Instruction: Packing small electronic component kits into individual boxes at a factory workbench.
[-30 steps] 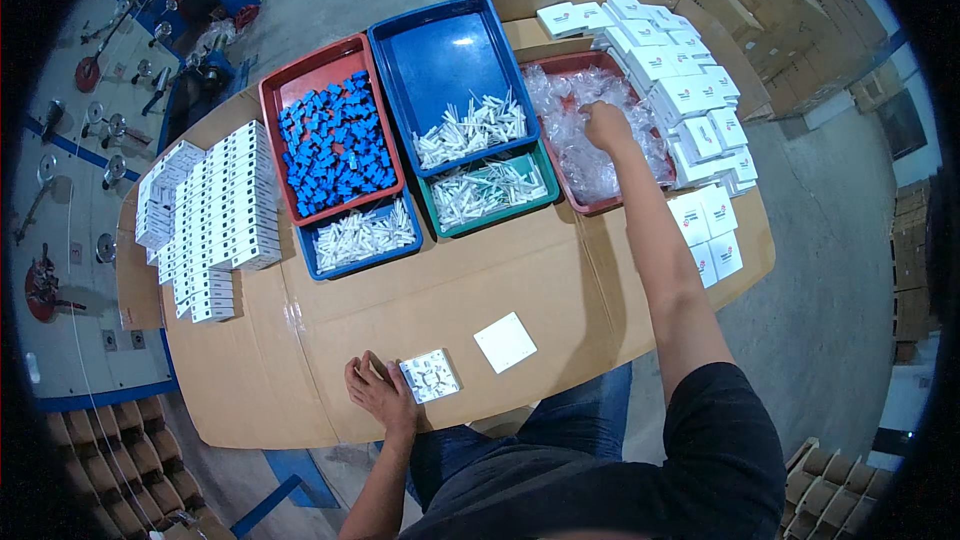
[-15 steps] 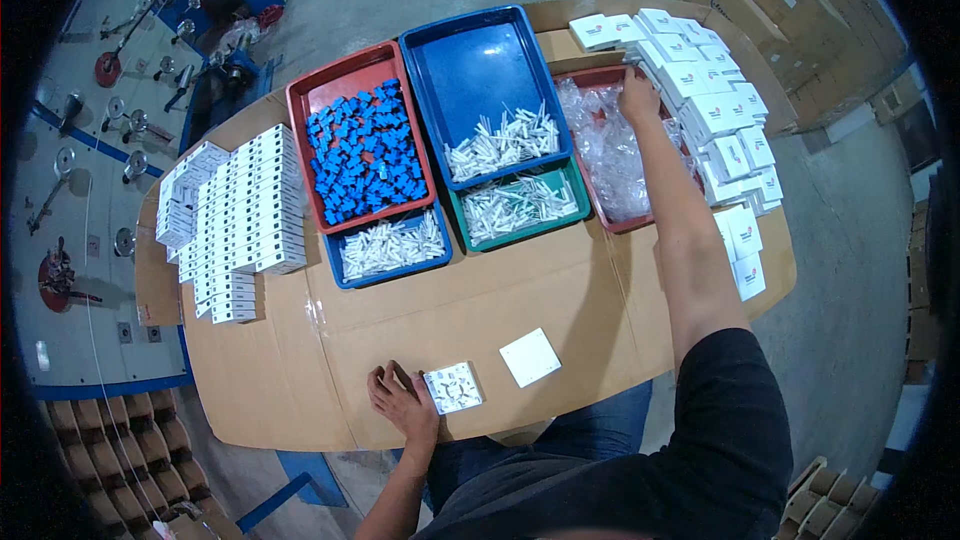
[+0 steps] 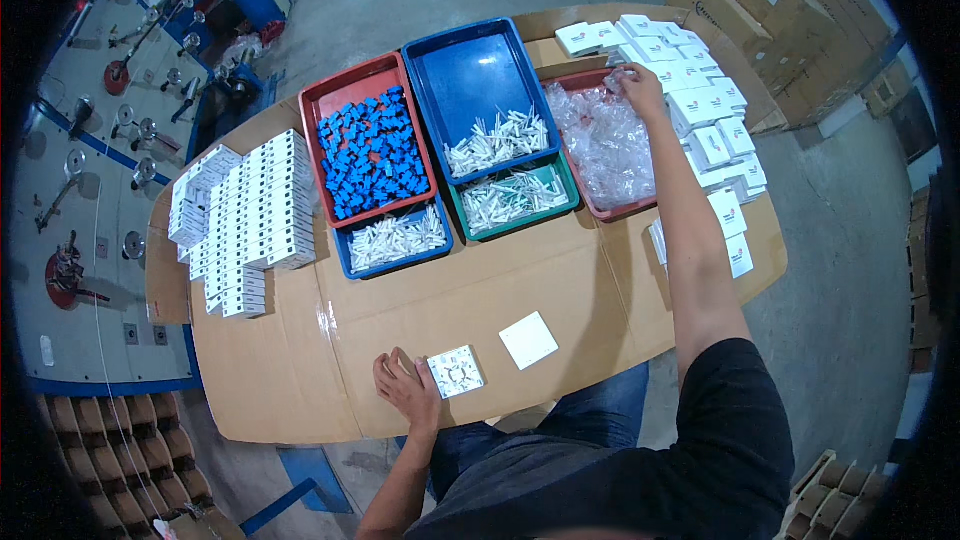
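My right hand (image 3: 642, 92) is closed at the far end of a red tray (image 3: 612, 212), its fingertips pinching a crumpled clear plastic bag (image 3: 616, 78). More clear bags (image 3: 605, 145) fill that tray. Near the table's front edge, my left hand (image 3: 408, 390) rests with bent, spread fingers, its thumb beside a square white piece (image 3: 456, 372) with small parts showing inside. A flat white square plate (image 3: 528, 340) lies just right of this piece, apart from both hands.
Stacked white boxes (image 3: 255, 205) stand at the left, and piled white boxes (image 3: 705, 105) at the right. Between them are a red tray of blue parts (image 3: 368, 155), a blue tray (image 3: 470, 60), a green tray (image 3: 515, 202) and a small blue tray (image 3: 395, 242) with white pieces.
A clear bag now shows at my right fingertips, lifted slightly from the heap. My left hand stays beside the white piece. The whole view has shifted a little.
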Available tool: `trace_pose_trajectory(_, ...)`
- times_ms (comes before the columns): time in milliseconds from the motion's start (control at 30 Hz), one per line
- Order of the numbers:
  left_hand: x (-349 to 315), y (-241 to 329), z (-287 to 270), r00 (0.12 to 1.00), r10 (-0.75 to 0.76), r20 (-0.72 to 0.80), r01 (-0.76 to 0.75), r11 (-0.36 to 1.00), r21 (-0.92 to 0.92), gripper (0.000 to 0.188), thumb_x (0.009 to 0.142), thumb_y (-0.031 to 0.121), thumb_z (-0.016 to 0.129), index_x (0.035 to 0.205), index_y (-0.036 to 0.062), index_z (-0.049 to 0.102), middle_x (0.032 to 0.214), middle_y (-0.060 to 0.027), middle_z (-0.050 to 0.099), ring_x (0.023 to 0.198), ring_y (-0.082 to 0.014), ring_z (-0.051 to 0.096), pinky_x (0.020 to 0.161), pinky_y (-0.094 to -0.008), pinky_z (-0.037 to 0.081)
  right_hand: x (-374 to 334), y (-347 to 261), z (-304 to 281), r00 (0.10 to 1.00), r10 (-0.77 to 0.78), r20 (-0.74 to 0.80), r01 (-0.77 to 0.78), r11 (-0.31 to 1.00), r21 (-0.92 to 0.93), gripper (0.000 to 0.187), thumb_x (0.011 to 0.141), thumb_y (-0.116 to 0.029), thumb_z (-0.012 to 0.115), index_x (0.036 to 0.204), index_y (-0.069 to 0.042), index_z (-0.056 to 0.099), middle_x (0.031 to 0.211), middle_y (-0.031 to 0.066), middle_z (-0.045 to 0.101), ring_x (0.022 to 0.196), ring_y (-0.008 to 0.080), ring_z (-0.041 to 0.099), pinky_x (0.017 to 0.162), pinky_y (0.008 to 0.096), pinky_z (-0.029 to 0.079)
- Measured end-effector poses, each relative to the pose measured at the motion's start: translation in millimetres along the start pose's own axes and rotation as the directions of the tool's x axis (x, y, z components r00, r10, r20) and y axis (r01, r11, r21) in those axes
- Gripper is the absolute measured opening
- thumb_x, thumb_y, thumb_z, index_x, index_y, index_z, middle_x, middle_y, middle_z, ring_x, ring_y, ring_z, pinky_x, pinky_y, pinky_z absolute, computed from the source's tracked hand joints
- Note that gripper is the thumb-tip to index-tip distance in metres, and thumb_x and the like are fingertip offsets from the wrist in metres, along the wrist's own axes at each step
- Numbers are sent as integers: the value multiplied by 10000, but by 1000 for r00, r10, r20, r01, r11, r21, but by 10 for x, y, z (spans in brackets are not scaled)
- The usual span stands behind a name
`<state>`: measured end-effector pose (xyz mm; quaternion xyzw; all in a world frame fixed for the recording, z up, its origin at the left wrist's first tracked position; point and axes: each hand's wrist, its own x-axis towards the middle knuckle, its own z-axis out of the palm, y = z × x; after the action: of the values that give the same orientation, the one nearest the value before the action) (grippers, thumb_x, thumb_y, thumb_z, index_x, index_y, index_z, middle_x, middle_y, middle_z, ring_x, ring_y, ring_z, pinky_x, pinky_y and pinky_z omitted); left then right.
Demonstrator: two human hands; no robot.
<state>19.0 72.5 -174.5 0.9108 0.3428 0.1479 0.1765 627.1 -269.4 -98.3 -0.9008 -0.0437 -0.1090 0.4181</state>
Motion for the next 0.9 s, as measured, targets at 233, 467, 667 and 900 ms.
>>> trace_pose_trajectory(233,-63,-74,-77,994,-6,-105,-2,997,-77,538,906,260,638,1364,31,473,1355,-185,455,1318,-358,384,1120,-503,247,-1073,-1125,-649,998,58,10,-46,667,743,363,905,-57,699,1254,-29,605,911,68,716,736,123,672,530,244,517)
trace_pose_trajectory(467,-112,-132,-87,984,-78,-162,6,915,-404,454,959,192,600,1359,16,476,1351,-180,479,1326,-321,394,1123,-459,284,-2015,-1709,-1357,997,-56,-57,79,707,703,414,902,-59,704,1287,-5,562,914,65,683,732,110,650,637,248,552)
trace_pose_trajectory(667,144,1037,-853,939,135,317,247,380,-891,190,986,118,612,1127,-5,648,1040,-57,679,930,-139,649,843,-263,500,-3380,-2242,-1091,932,-327,158,153,750,644,426,899,-49,708,1299,-42,560,903,35,674,724,86,600,649,242,528)
trace_pose_trajectory(900,327,1660,-1326,929,310,203,109,296,-949,185,940,160,701,1055,16,703,949,-37,712,828,-90,635,773,-238,505,-4243,-2523,-663,832,-431,350,157,787,596,417,839,-27,764,1233,-43,626,868,29,654,812,101,627,691,258,523)
